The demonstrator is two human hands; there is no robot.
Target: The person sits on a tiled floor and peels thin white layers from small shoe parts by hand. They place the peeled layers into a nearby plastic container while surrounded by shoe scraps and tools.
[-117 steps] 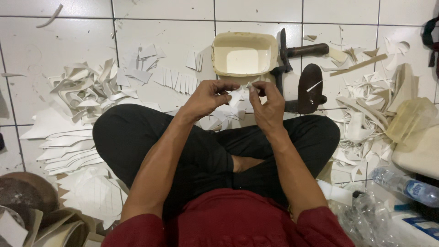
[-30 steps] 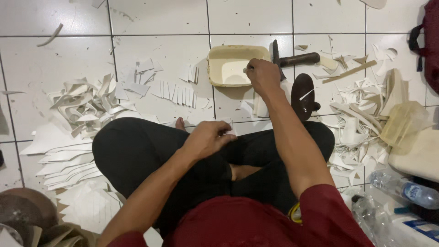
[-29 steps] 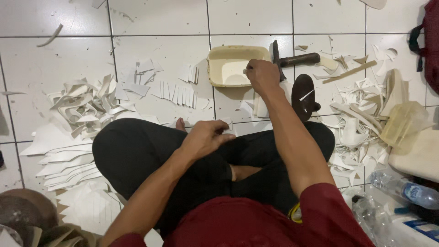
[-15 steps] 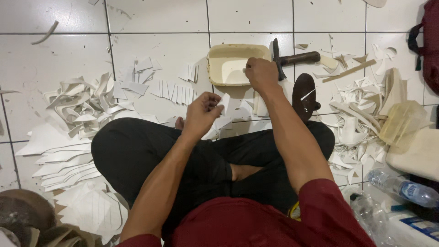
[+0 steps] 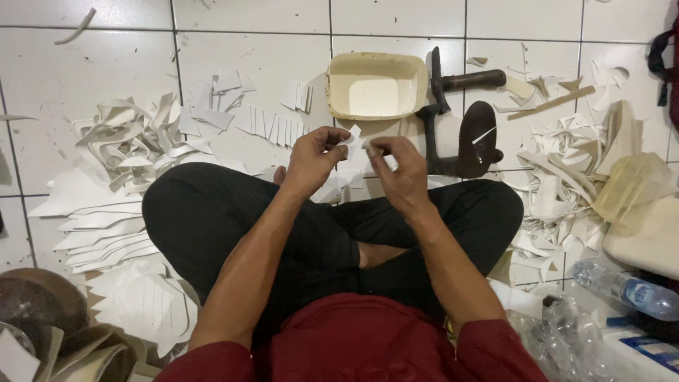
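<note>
I sit cross-legged on a white tiled floor. My left hand [image 5: 313, 155] and my right hand [image 5: 396, 164] meet in front of my knees, both pinching a small white cut piece [image 5: 351, 141] between the fingertips. Just beyond the hands stands a cream rectangular tub [image 5: 376, 85] with white pieces inside. A row of small white strips [image 5: 272, 126] lies to the left of the tub.
A dark iron shoe last on a stand [image 5: 467, 134] is right of the tub. Heaps of white offcuts [image 5: 134, 141] lie left, more scraps [image 5: 566, 177] right. Stacked white sheets [image 5: 99, 226] sit near my left knee. A plastic bottle [image 5: 626, 288] lies at lower right.
My right hand has come back from the cream tub to meet my left hand, which rose from my lap. Both now hold a small white piece between them.
</note>
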